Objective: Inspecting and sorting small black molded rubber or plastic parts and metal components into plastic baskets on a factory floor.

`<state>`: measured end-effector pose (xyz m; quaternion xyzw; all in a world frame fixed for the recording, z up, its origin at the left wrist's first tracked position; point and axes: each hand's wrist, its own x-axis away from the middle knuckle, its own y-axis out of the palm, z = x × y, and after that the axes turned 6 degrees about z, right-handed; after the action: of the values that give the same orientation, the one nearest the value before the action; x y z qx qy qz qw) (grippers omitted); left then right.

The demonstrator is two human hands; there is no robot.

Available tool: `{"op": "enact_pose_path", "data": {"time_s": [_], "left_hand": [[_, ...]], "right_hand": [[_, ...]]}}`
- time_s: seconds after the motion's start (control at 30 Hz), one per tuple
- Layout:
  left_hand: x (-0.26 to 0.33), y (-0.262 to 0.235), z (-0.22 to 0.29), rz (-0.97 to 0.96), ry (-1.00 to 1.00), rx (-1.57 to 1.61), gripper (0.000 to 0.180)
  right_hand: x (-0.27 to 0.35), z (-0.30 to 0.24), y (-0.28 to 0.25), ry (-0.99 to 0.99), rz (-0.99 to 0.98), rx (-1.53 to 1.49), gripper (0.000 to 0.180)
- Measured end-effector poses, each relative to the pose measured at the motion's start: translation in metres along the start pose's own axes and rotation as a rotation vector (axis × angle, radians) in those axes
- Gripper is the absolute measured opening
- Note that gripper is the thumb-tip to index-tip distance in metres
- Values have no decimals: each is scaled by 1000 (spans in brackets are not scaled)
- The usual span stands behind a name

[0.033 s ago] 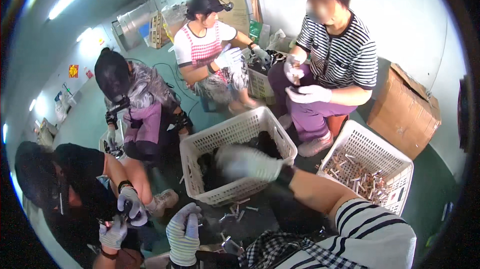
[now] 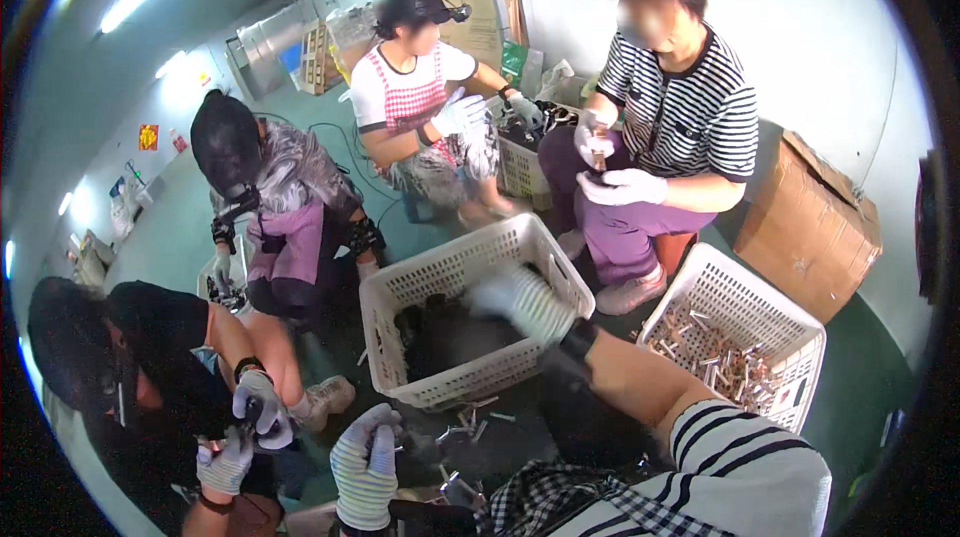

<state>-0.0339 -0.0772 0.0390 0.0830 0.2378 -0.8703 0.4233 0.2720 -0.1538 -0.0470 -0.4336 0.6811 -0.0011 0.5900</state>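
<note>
Shifting rightward and slightly toward the far side since the earlier frame, the wearer's right hand (image 2: pixel 527 305) is now passing over the right part of a white basket (image 2: pixel 452 262); it is blurring so much that I cannot tell how far open it is or whether it is gripping anything. Nearer and to the left, the left hand (image 2: pixel 365 469) is hanging raised with its fingers curling; whether it is holding something small, I cannot tell. Dark pieces (image 2: pixel 450 339) are lying inside the basket, left of the right hand. To my eye, the step in hand seems to be reaching into or out of that basket, and the next move is probably calling for staying clear of its rim. Loose metal pieces (image 2: pixel 472 421) are lying on its near side. Farther right, a second basket (image 2: pixel 735 287) is holding copper-coloured and silvery pieces (image 2: pixel 725 362), with a cardboard box (image 2: pixel 812 227) standing beyond. A co-worker in a striped shirt (image 2: pixel 680 102) is sitting at the far right.
</note>
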Motion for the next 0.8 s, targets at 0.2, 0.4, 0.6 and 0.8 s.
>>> {"op": "enact_pose_path", "data": {"time_s": [0.2, 0.4, 0.6, 0.8], "left_hand": [[-11, 2, -4, -27, -1, 34, 21], [-17, 17, -7, -83, 9, -50, 20], [-14, 11, -13, -49, 16, -25, 21], [-11, 5, -6, -9, 12, 5, 22]], "right_hand": [[27, -26, 24, 513, -347, -253, 50], [-26, -83, -4, 760, -707, -529, 47], [-4, -45, -19, 997, 156, -801, 48], [34, -2, -52, 1157, 1021, -974, 43]]}}
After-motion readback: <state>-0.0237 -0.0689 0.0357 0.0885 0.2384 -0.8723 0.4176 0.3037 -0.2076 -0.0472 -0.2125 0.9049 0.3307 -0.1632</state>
